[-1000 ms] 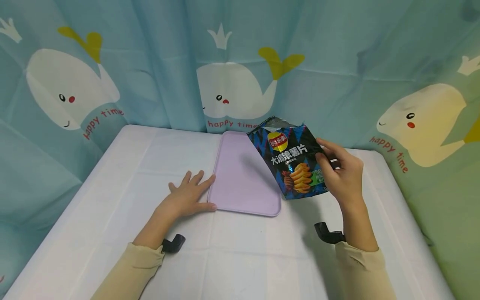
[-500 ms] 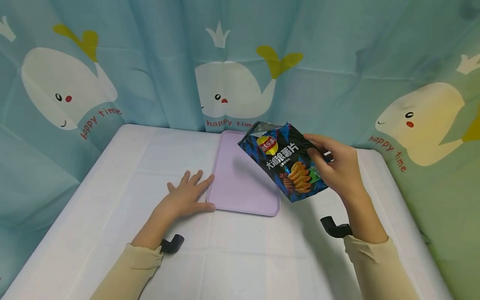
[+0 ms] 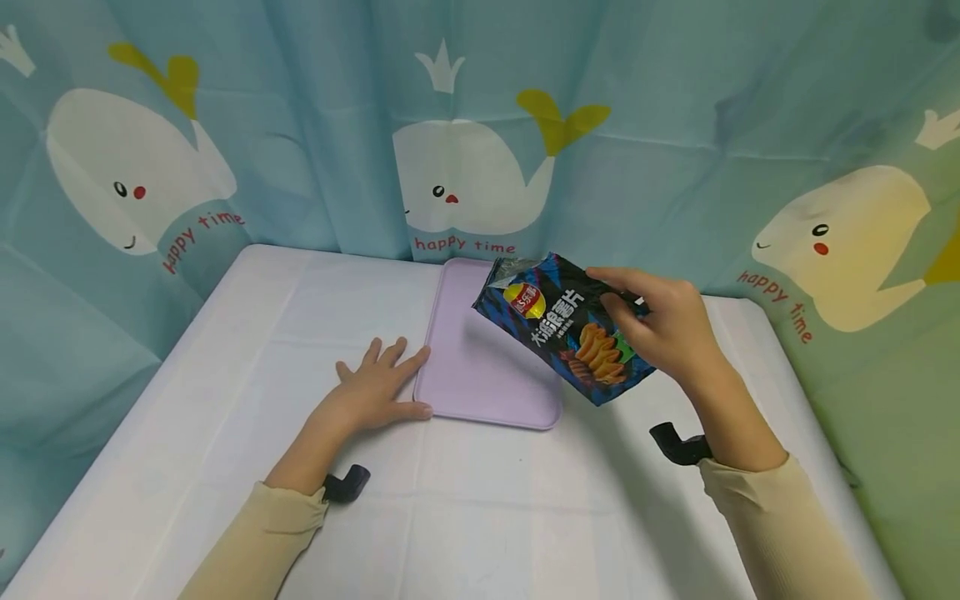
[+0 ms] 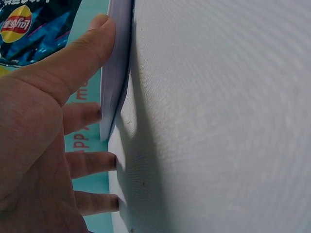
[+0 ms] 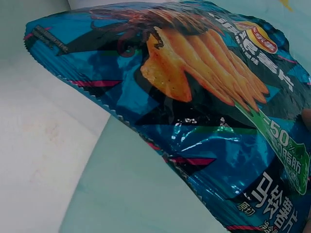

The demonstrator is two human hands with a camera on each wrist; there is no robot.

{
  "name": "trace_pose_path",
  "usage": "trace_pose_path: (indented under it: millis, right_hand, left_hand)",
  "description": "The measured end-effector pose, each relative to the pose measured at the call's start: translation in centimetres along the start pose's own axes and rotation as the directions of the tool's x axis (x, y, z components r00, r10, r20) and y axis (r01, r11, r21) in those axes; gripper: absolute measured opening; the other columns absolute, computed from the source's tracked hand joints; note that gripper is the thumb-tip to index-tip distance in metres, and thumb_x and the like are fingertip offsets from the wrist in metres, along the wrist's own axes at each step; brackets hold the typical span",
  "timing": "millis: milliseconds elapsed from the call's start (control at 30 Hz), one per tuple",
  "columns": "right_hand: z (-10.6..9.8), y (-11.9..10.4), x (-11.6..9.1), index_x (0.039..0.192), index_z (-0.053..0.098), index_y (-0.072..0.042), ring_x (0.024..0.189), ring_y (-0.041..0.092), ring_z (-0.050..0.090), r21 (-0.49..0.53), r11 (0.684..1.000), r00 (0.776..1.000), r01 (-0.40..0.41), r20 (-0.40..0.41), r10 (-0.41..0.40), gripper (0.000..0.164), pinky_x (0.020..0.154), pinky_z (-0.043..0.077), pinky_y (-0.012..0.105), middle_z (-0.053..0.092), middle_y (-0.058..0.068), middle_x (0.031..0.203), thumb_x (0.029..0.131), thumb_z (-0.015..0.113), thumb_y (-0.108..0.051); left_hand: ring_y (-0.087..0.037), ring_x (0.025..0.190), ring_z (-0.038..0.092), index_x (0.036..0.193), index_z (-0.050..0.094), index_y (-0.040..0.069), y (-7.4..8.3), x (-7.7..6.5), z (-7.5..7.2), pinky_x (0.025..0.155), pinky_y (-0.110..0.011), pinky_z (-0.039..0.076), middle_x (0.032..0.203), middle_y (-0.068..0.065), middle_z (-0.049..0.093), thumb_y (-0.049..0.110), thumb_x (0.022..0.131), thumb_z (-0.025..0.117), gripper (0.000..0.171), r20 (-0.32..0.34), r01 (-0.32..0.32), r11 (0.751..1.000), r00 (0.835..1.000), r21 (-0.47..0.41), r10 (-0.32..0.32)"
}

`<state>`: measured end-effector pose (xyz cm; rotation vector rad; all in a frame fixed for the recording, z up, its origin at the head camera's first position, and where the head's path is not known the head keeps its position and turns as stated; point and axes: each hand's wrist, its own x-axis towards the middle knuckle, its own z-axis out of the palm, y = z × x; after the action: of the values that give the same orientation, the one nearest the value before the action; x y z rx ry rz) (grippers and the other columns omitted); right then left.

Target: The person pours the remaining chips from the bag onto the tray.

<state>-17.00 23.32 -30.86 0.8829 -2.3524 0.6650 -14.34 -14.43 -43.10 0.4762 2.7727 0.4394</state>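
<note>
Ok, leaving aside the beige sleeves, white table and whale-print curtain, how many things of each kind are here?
Bare hands (left hand, right hand): 2
Flat rectangular lilac tray: 1
Shiny blue-and-black snack bag: 1
Bent black wrist pieces: 2
Total: 6

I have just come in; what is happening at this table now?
A person's right hand grips a shiny blue-and-black foil chip bag by its side. The bag is tilted in the air, its torn-open end pointing left, and hides part of a flat, pale purple rectangular tray in the head view. The left hand, fingers spread, touches the tray's left edge. The tray lies on a white cloth-covered table.
</note>
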Motion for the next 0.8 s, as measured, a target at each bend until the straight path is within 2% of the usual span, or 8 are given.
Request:
trace_pose_path:
  millis: [200, 333, 533, 700, 800]
  right_hand:
    - [-0.3, -0.2, 0.6, 0.122, 0.073, -0.017, 0.043, 0.0, 0.023, -0.03, 0.999, 0.997, 0.044, 0.06, -0.042, 0.037, 0.045, 0.027, 0.024, 0.077, 0.001, 0.106, 0.088, 0.068, -0.002]
    - [-0.4, -0.4, 1.1, 0.122, 0.073, -0.017, 0.043, -0.001, 0.018, -0.036, 0.997, 0.993, 0.071, 0.093, -0.067, 0.037, 0.044, 0.025, 0.025, 0.077, 0.001, 0.107, 0.088, 0.068, -0.001]
    - [-0.2, -0.4, 1.8, 0.119, 0.075, -0.017, 0.045, 0.004, 0.027, -0.046, 0.993, 0.985, 0.108, 0.139, -0.101, 0.035, 0.046, 0.028, 0.027, 0.077, 0.004, 0.106, 0.088, 0.07, -0.002]
    - [-0.2, -0.6, 2.4, 0.119, 0.076, -0.019, 0.052, 0.009, 0.045, -0.066, 0.993, 0.976, 0.1, 0.199, -0.085, 0.033, 0.048, 0.032, 0.028, 0.077, 0.005, 0.102, 0.089, 0.07, -0.005]
    - [-0.3, -0.7, 2.7, 0.119, 0.075, -0.02, 0.055, 0.011, 0.05, -0.077, 0.993, 0.97, 0.094, 0.233, -0.073, 0.034, 0.049, 0.035, 0.029, 0.078, 0.005, 0.1, 0.089, 0.07, -0.005]
  left_hand:
    - [-0.058, 0.146, 0.009, 0.158, 0.03, 0.02, 0.1, 0.0, 0.0, 0.093, -0.09, 0.011, 0.163, -0.024, 0.021, 0.063, 0.084, 0.068, 0.094, -0.003, -0.006, 1.0, 1.0, -0.007, 0.006]
    - [-0.059, 0.146, 0.01, 0.158, 0.031, 0.02, 0.2, 0.0, -0.1, 0.092, -0.09, 0.011, 0.162, -0.025, 0.022, 0.062, 0.084, 0.069, 0.094, -0.01, -0.01, 1.0, 1.0, -0.01, 0.01]
    - [-0.058, 0.146, 0.009, 0.158, 0.031, 0.02, 0.1, 0.0, -0.1, 0.092, -0.09, 0.011, 0.162, -0.024, 0.022, 0.063, 0.084, 0.068, 0.094, -0.008, -0.005, 1.0, 1.0, -0.006, 0.005]
    - [-0.058, 0.146, 0.009, 0.158, 0.03, 0.021, 0.0, 0.1, -0.1, 0.093, -0.09, 0.011, 0.163, -0.024, 0.021, 0.063, 0.083, 0.068, 0.094, -0.004, 0.0, 1.0, 1.0, -0.004, 0.0]
    - [-0.058, 0.146, 0.008, 0.158, 0.03, 0.021, 0.0, 0.2, -0.1, 0.093, -0.09, 0.01, 0.163, -0.023, 0.021, 0.063, 0.084, 0.068, 0.094, -0.001, 0.002, 1.0, 1.0, -0.001, -0.002]
